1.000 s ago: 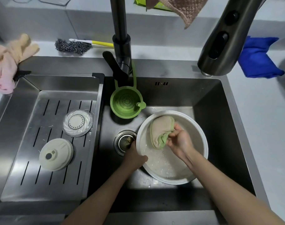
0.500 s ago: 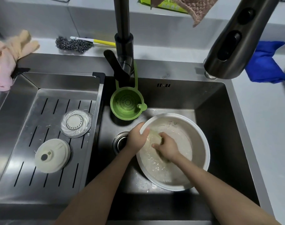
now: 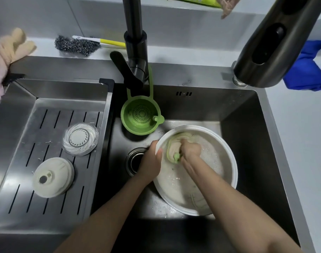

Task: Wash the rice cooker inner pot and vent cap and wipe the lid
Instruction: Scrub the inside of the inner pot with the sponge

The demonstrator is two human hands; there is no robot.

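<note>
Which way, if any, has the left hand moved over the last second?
Yes. The left hand slid along the inner pot rim away from the person, from the near edge of the drain to beside it, nearer the green strainer.

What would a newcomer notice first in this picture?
The white inner pot in the sink: the right hand works a green-edged sponge inside it, the left hand grips its rim. A green strainer hangs from the black faucet; a cream round cap lies on the left drain tray.
</note>
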